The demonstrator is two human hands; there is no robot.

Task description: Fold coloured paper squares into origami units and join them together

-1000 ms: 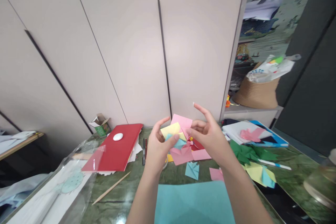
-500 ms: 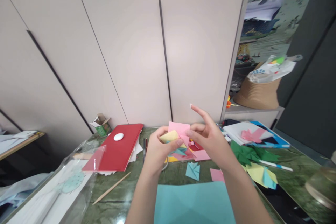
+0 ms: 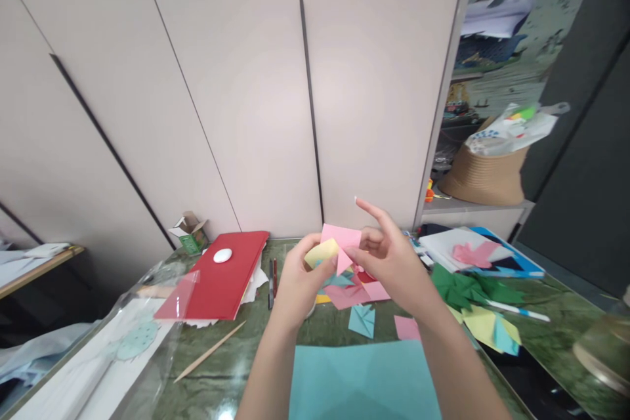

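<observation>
Above the middle of the table, my left hand (image 3: 301, 279) pinches a folded paper piece with yellow (image 3: 322, 252), teal and pink parts. My right hand (image 3: 391, 259) grips the pink paper (image 3: 341, 237) at its right edge between thumb and curled fingers, with the index finger stretched upward. The pink and yellow papers touch between my hands. Fingers hide part of the folds. A small teal folded piece (image 3: 361, 320) lies just below, and a large teal sheet (image 3: 364, 380) lies between my forearms.
A red folder (image 3: 224, 282) with a white round object (image 3: 222, 255) and a wooden stick (image 3: 209, 351) lie at left. Green folded paper (image 3: 457, 287), a yellow piece (image 3: 480, 325), a white marker (image 3: 519, 310) and a dark phone-like object (image 3: 531, 384) are at right.
Both hands have shifted slightly right with the papers. The pink paper has tilted, and a pointed pink flap now shows beside my left thumb.
</observation>
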